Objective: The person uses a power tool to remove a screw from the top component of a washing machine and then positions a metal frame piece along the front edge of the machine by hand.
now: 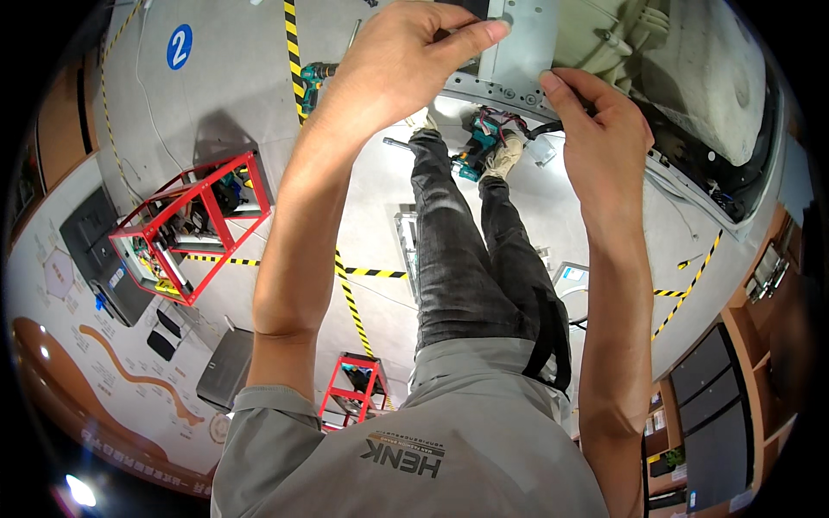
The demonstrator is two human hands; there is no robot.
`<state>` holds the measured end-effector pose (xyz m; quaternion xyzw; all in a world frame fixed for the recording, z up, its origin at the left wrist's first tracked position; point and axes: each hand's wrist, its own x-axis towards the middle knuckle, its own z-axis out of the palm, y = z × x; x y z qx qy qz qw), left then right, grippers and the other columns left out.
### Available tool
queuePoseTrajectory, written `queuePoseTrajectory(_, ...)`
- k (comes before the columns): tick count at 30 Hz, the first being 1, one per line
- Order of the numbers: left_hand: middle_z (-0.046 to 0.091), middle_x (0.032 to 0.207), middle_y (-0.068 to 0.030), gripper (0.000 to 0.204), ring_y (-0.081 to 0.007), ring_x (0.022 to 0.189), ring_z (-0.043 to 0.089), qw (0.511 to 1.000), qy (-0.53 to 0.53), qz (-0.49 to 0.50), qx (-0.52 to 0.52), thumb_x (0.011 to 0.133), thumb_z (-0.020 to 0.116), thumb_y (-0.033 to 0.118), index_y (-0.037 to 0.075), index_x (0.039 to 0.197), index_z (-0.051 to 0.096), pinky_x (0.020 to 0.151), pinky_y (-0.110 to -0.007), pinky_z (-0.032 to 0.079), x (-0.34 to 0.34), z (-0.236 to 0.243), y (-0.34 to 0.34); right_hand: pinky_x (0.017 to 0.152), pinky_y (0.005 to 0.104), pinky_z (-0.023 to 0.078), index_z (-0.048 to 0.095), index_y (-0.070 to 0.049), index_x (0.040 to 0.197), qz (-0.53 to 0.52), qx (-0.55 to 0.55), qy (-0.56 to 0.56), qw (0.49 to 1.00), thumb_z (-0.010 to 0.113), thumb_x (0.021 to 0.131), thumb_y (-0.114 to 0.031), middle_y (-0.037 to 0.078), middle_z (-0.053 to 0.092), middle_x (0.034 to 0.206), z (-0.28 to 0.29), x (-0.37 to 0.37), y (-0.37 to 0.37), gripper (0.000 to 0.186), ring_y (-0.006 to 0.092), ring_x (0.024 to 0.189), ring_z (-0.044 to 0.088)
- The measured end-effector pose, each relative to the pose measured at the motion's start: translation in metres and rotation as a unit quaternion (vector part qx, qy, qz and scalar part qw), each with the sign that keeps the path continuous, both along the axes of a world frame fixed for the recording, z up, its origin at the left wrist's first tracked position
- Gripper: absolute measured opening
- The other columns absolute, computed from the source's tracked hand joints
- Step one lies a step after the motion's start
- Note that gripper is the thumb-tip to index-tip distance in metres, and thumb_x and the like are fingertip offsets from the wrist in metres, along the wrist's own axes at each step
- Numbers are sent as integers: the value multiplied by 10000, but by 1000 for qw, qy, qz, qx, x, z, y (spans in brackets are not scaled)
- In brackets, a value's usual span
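Both of my hands are raised at a pale metal panel with a row of small holes, at the front of an opened white machine housing. My left hand is closed at the panel's left side, thumb stretched toward it and fingers curled. What lies between them is hidden. At the panel's right edge, my right hand is closed, with its thumb and forefinger tips near each other. I cannot make out what these hold. Below the panel, a bundle of dark and reddish wires shows close to my feet.
A teal and black power drill lies between my feet; another drill is at the left. Red-framed carts with tools stand at left and behind. Yellow-black tape marks the floor. Wooden shelves line the right.
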<state>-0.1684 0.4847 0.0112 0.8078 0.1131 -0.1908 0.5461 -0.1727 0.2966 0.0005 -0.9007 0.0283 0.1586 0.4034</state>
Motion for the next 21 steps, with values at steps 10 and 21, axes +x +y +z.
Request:
queuePoseTrajectory(10, 466, 599, 50, 339, -43, 566, 373, 998, 9, 35, -45, 960, 603, 263, -44, 826, 655, 493, -245, 317, -3, -5, 0, 1013, 381, 214, 744, -102, 938, 12, 2, -27, 1000, 631, 881, -311, 19, 613, 570, -2, -1, 1, 245, 147, 634, 569)
queuePoseTrajectory(21, 538, 682, 29, 301, -44, 628, 433, 995, -43, 64, -64, 954, 617, 241, -49, 892, 672, 552, -215, 355, -7, -10, 0, 1006, 389, 221, 749, -118, 931, 27, -7, -33, 999, 630, 880, -322, 17, 612, 558, -1, -1, 3, 241, 153, 638, 578)
